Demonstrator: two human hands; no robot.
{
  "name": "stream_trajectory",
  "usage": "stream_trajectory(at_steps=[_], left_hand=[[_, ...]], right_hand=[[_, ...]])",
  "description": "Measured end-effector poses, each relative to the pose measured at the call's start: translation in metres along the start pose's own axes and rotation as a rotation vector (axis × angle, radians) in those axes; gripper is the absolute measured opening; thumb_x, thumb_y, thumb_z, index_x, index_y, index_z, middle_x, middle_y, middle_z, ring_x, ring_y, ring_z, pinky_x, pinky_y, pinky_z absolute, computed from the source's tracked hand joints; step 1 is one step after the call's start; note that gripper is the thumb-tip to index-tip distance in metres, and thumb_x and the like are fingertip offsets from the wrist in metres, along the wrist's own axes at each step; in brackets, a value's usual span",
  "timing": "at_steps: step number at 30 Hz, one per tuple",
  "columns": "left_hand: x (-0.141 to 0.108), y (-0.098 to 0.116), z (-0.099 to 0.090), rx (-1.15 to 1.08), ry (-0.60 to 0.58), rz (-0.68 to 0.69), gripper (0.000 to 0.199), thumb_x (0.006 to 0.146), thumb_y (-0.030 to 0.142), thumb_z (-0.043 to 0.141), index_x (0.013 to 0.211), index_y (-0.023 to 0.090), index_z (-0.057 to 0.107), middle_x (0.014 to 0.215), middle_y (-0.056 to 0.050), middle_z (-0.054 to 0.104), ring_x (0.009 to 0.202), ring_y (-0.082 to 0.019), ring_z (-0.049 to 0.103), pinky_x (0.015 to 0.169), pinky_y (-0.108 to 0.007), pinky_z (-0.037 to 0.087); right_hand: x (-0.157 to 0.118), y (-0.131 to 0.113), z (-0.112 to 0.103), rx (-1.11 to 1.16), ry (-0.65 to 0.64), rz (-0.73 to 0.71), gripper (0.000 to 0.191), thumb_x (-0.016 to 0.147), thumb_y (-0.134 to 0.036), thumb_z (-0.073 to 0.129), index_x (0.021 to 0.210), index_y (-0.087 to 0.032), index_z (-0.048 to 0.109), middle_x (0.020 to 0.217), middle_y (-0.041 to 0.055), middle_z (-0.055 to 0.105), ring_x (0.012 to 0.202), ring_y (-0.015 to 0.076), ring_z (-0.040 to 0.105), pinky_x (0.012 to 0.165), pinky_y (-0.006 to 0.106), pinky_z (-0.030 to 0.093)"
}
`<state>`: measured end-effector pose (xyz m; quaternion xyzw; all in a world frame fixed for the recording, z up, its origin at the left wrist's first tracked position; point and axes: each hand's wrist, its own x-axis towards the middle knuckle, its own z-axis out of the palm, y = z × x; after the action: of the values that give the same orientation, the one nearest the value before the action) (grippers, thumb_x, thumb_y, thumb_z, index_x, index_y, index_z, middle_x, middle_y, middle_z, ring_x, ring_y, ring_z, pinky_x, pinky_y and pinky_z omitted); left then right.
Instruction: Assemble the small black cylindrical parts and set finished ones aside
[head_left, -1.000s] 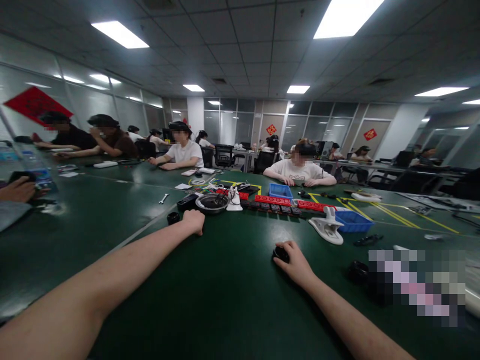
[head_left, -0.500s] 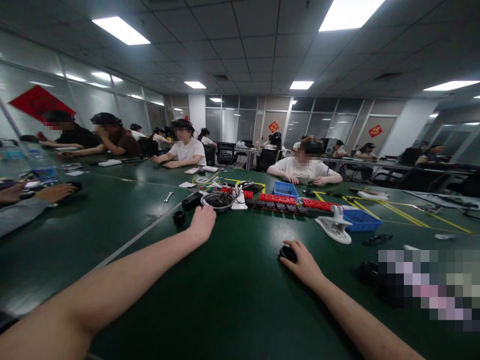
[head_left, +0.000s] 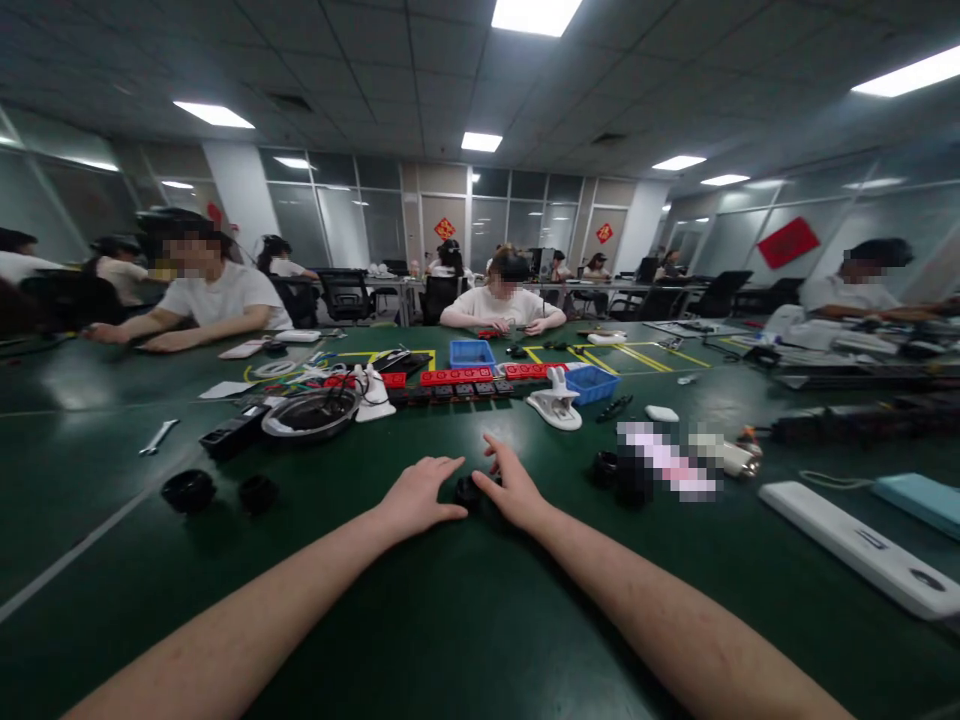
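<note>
A small black round part (head_left: 466,492) rests on the green table (head_left: 420,620) in front of me. My right hand (head_left: 519,488) holds it, thumb on the near side and forefinger beyond; part of it is hidden by the thumb. Just left of it is my left hand (head_left: 421,494), empty, with its thumb and fingers apart and pointing at the part. Two similar black round parts, one larger (head_left: 189,490) and one smaller (head_left: 257,494), stand to the left. Another black round part (head_left: 604,468) is to the right, beside a pixelated item.
Ahead lie a round black dish (head_left: 311,418) with cables, red power strips (head_left: 455,376), a white clip base (head_left: 556,408) and blue bins (head_left: 472,354) (head_left: 591,386). A wrench (head_left: 160,437) is at left. A long white device (head_left: 862,550) lies at right. A person (head_left: 504,300) sits opposite.
The view has turned right. My left hand has left the area by the dish and come close to my right hand. Two black parts now show at left, where one showed before.
</note>
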<state>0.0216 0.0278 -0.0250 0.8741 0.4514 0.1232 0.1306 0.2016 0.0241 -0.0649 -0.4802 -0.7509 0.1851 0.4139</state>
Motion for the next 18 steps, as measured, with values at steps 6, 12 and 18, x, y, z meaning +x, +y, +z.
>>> stream_trajectory(at_steps=[6,12,18], left_hand=[[0.020,0.007,-0.001,-0.024,-0.114,0.084,0.050,0.058,0.041,0.063,0.105,0.027,0.053,0.102,-0.003,0.057,0.096,-0.024,0.048,0.081,-0.031,0.036],[0.023,-0.001,-0.012,0.060,-0.109,-0.056,0.044,0.055,0.041,0.064,0.097,0.028,0.058,0.095,-0.003,0.059,0.092,-0.024,0.050,0.075,-0.028,0.039],[-0.004,-0.061,-0.035,0.241,-0.059,-0.314,0.043,0.059,0.044,0.057,0.098,0.027,0.056,0.097,-0.005,0.056,0.091,-0.025,0.051,0.069,-0.028,0.042]], right_hand=[[0.003,0.006,-0.001,0.038,-0.007,-0.023,0.048,0.079,-0.035,0.042,0.123,-0.018,0.028,0.098,0.0059,0.044,0.074,0.0128,0.045,0.072,0.030,0.041],[0.004,0.005,-0.003,0.051,-0.027,-0.013,0.045,0.081,-0.033,0.040,0.122,-0.019,0.030,0.097,0.0055,0.045,0.072,0.0128,0.045,0.070,0.031,0.041],[0.004,0.005,-0.003,0.045,-0.053,-0.004,0.043,0.081,-0.035,0.039,0.120,-0.019,0.032,0.095,0.0049,0.047,0.072,0.0127,0.046,0.070,0.030,0.041]])
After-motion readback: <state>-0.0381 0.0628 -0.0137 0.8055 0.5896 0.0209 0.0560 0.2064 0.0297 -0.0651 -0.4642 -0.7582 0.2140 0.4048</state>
